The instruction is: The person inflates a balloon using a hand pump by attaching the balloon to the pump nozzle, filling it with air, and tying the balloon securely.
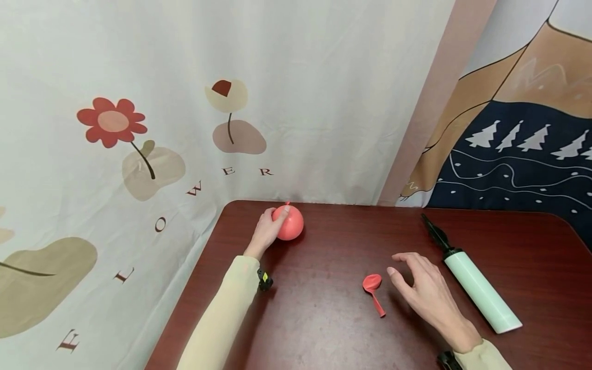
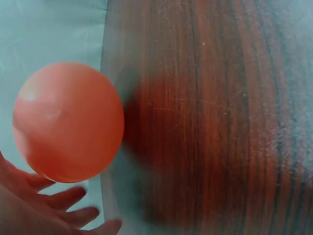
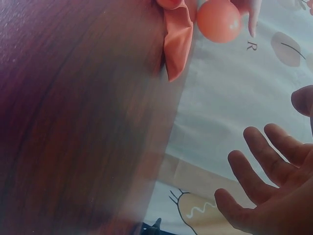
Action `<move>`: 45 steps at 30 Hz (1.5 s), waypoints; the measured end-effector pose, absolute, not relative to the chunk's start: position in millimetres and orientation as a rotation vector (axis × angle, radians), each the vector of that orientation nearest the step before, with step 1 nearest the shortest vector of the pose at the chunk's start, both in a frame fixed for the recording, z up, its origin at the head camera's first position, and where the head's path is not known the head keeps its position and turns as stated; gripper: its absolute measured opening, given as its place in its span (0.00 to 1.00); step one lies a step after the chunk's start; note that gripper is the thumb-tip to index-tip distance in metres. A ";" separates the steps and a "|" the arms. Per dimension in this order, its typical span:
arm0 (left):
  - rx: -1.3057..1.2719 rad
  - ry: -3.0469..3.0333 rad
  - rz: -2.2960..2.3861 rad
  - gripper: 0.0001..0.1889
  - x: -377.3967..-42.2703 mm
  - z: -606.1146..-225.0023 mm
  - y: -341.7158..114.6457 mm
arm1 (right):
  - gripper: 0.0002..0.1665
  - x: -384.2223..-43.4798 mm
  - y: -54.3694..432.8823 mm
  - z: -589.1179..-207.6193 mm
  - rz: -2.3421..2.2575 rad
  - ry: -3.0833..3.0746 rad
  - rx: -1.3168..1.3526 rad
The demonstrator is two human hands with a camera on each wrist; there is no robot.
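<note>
A small, round, inflated red balloon [image 1: 291, 224] is near the table's far left corner, its knot uppermost in the head view. My left hand [image 1: 267, 229] holds it from the left, thumb laid over its upper side. In the left wrist view the other fingers [image 2: 73, 197] spread beside the balloon [image 2: 71, 122]. A limp, uninflated red balloon [image 1: 372, 282] lies on the table, its neck toward me. Just right of it hovers my right hand [image 1: 427, 293], holding nothing, its fingers [image 3: 266, 156] spread and slightly bent.
A hand pump [image 1: 483, 290] with a pale green barrel and black nozzle lies to the right of my right hand. The dark red-brown table [image 1: 324, 334] meets a printed curtain [image 1: 324, 103] along its back and left edges.
</note>
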State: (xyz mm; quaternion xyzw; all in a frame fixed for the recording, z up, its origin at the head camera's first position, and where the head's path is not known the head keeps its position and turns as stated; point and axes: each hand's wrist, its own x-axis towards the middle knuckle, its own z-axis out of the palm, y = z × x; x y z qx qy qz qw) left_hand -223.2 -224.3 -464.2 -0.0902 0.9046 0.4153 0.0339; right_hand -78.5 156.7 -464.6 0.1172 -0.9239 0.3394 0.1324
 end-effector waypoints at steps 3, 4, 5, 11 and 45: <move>-0.294 2.796 1.293 0.49 -221.6 -464.8 -225.3 | 0.18 -78.3 157.0 -465.0 0.986 -2.686 0.337; -0.296 2.800 1.303 0.49 -220.8 -465.1 -225.7 | 0.18 -78.4 157.2 -465.0 0.988 -2.687 0.336; -0.298 2.810 1.306 0.49 -220.1 -465.5 -226.1 | 0.18 -78.3 157.3 -464.9 0.988 -2.689 0.334; -0.270 2.965 1.197 0.47 -214.4 -468.0 -226.7 | 0.18 -78.1 158.3 -465.2 0.988 -2.701 0.326; 0.971 3.308 0.780 0.25 -129.6 -467.5 -139.2 | 0.14 -65.1 164.4 -466.5 0.998 -2.797 0.292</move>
